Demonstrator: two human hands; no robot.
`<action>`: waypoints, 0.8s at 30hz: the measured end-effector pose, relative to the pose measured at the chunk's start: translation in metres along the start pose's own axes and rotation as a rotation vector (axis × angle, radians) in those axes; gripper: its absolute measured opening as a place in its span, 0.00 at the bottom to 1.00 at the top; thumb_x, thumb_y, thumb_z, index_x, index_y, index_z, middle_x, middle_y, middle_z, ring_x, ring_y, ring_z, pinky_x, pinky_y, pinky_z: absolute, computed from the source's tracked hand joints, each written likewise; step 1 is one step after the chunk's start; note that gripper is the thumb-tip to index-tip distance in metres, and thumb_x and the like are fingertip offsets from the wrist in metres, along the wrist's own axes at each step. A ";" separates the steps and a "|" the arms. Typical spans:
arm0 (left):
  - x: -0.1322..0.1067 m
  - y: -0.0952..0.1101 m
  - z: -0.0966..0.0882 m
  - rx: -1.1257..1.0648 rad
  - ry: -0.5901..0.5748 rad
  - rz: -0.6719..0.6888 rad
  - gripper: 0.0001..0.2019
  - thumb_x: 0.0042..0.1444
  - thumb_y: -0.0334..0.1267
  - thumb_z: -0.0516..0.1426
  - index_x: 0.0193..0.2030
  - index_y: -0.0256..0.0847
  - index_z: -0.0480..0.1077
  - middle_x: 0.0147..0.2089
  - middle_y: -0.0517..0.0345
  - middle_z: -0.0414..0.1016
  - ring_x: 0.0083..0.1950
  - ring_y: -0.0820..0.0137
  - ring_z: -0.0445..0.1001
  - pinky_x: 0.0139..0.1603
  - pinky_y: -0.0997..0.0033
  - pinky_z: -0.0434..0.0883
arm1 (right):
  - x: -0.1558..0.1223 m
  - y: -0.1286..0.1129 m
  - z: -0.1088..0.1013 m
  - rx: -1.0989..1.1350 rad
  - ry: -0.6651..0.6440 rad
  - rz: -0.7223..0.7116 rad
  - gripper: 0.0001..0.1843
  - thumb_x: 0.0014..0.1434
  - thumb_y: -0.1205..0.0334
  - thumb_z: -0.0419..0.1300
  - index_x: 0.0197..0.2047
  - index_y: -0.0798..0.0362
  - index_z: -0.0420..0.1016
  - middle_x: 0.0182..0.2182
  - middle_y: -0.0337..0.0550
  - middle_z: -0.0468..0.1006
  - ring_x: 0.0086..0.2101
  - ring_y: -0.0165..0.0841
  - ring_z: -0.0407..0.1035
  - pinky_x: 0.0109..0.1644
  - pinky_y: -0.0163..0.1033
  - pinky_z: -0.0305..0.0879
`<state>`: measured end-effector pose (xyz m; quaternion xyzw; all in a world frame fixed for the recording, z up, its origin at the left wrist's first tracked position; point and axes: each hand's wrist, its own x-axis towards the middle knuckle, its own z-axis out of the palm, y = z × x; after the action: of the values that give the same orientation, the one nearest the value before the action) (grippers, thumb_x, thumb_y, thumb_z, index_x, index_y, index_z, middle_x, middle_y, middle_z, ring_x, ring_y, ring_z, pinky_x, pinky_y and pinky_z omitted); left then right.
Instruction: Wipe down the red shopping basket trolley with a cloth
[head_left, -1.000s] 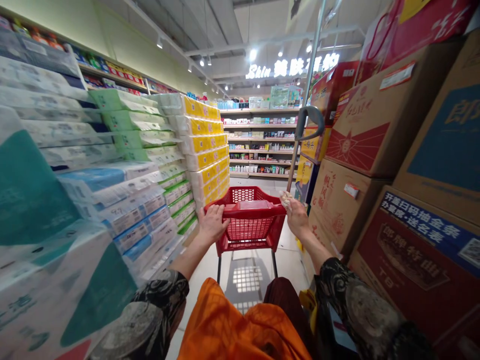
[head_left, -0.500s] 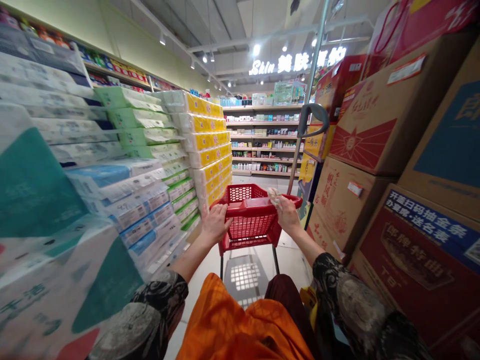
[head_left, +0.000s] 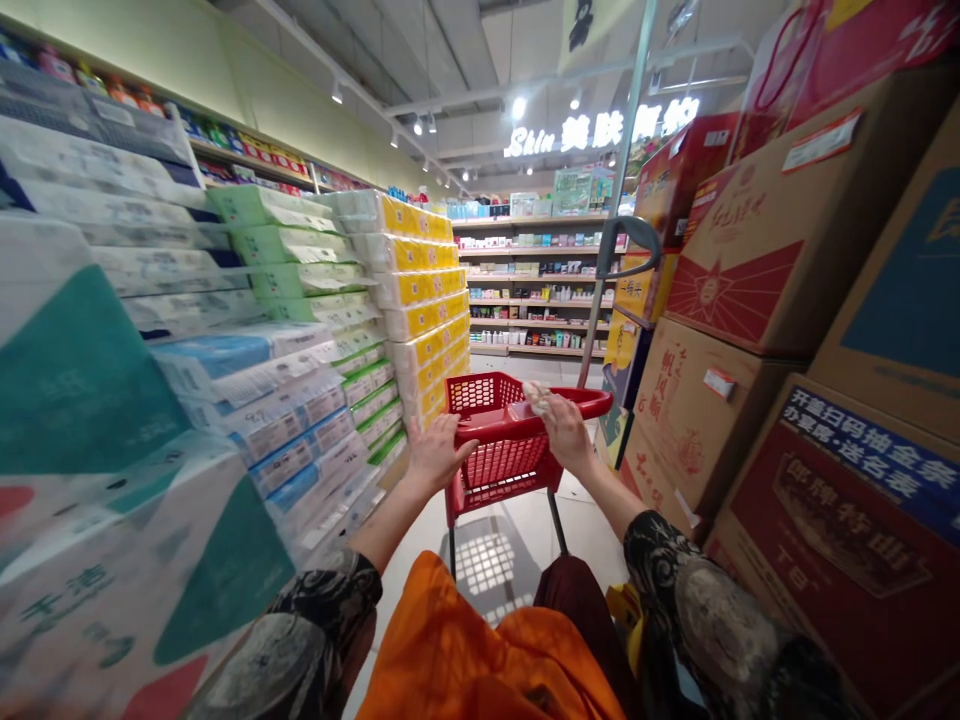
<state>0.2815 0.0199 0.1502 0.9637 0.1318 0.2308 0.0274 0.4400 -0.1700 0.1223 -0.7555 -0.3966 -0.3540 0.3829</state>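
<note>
Left grip point(head_left: 442, 455) curled palm-down over the handle of a red shopping cart point(head_left: 499, 425). Right grip point(head_left: 568, 435) closed on a crumpled pale wad point(head_left: 535, 396), maybe tissue, just above that handle. Wrapped toilet-roll packs point(head_left: 300, 430) stacked left of left grip; printed cardboard cartons point(head_left: 720, 260) right of right grip. Store shelves point(head_left: 532, 290) beyond both.

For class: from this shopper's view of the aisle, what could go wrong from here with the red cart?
The right hand pinches a small pale crumpled wad above the cart's red handle, so only the left hand seems to grip. The cart could veer, or the wad could drop. The aisle looks tight, so a cart corner might catch the stacked wrapped tissue packs or tall cardboard cartons.
</note>
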 end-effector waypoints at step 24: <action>0.001 0.041 0.013 -0.088 0.025 0.105 0.21 0.59 0.40 0.48 0.59 0.39 0.60 0.61 0.48 0.64 0.63 0.63 0.60 0.65 0.54 0.53 | 0.012 -0.017 0.013 -0.024 -0.022 0.147 0.16 0.61 0.62 0.47 0.48 0.53 0.71 0.46 0.50 0.76 0.47 0.41 0.68 0.55 0.50 0.60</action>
<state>0.2983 -0.0190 0.1433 0.9641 0.0712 0.2496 0.0558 0.4336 -0.1484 0.1310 -0.7911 -0.3400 -0.3212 0.3942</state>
